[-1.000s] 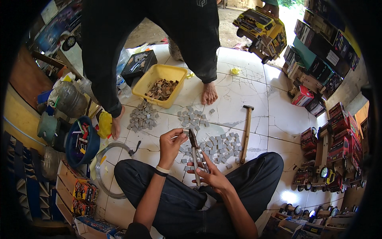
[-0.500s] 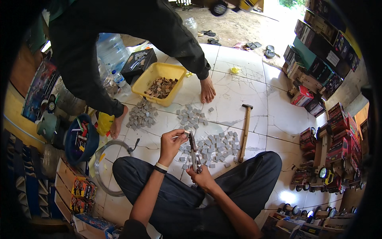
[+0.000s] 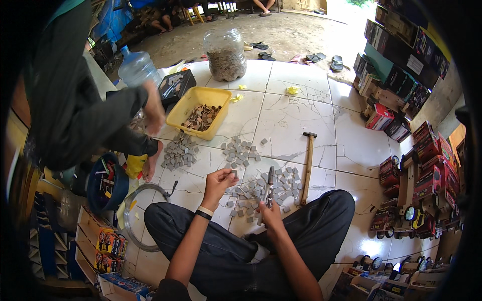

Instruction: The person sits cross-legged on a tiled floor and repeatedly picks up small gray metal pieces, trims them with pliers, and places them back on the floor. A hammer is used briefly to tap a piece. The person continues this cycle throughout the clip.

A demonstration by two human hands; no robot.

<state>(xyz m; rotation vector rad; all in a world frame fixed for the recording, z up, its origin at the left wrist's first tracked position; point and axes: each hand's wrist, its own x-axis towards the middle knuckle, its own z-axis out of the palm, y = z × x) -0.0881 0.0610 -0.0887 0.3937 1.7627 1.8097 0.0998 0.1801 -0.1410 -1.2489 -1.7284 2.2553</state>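
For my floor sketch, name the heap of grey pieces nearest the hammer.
The wide heap by the right hand, just left of the hammer; the left heap and middle heap lie farther off, toward the yellow tub.

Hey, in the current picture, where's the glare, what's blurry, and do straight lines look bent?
Head view: bright ground washes out at upper right, and glare spots the white tiles at lower right; head view: a co-worker's raised foot is blurred, the left hand sharper; head view: tile lines bow near the dark rim.
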